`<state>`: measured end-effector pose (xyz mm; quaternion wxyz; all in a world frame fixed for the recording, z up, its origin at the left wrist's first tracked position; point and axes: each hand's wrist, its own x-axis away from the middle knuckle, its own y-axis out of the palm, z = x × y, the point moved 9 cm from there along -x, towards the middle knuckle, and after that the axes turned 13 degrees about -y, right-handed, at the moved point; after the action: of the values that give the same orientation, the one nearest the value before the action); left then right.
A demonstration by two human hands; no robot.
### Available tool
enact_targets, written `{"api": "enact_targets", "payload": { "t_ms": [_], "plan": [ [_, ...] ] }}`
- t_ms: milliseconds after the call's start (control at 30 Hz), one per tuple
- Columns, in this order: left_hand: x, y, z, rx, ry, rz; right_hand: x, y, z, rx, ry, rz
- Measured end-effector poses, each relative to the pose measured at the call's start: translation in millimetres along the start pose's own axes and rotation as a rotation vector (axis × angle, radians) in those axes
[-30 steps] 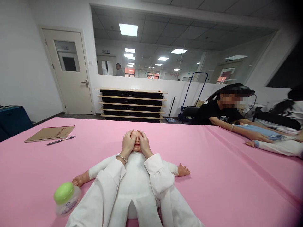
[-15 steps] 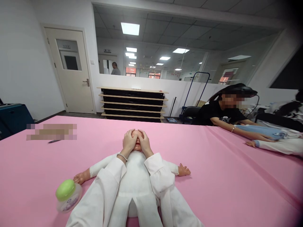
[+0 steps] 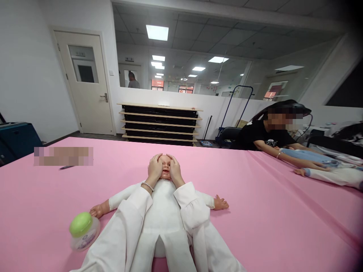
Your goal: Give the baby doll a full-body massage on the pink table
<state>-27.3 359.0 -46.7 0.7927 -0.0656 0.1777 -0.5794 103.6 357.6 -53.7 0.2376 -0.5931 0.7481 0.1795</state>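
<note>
A baby doll (image 3: 163,207) in a white suit lies on its back, arms spread wide. Against the left side of its head rests my left hand (image 3: 155,167), fingers extended along the head and a beaded bracelet at the wrist. On the opposite side my right hand (image 3: 174,169) lies the same way, fingers stretched upward. Between the two palms the doll's face (image 3: 166,172) shows its eyes, nose and mouth; the sides of its head are covered. Near the doll's hand at left stands a clear jar (image 3: 85,236) with a green lid (image 3: 81,224).
A pink cloth (image 3: 269,219) covers the table. A blurred-out patch (image 3: 64,156) and a dark pen-like object (image 3: 66,167) are at the left. At the right, a person in a black shirt (image 3: 255,138) reaches toward another doll (image 3: 334,176). Stacked boards (image 3: 160,122) stand behind the table.
My hands have parted sideways over the doll's face, the thumbs moving from its middle toward the sides, so the eyes now show. The doll stays in place.
</note>
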Motion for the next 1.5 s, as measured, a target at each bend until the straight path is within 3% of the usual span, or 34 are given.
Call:
{"api": "enact_targets", "payload": {
  "t_ms": [833,1200,1367,1500],
  "plan": [
    [2.1,0.2,2.1,0.003,0.025,-0.001,-1.0,0.7,-1.9,-0.028,-0.040,-0.011],
    [-4.3,0.0,-13.3,0.127,-0.105,0.012,-5.1,-2.7,22.9,-0.030,0.078,0.071],
    [1.0,-7.6,-16.6,0.214,-0.053,-0.010,6.6,-2.8,22.6,-0.096,0.101,0.067],
    [16.4,-15.0,-22.7,0.220,0.020,-0.079,28.9,-2.7,17.4,-0.183,0.112,-0.038]
  ]
}}
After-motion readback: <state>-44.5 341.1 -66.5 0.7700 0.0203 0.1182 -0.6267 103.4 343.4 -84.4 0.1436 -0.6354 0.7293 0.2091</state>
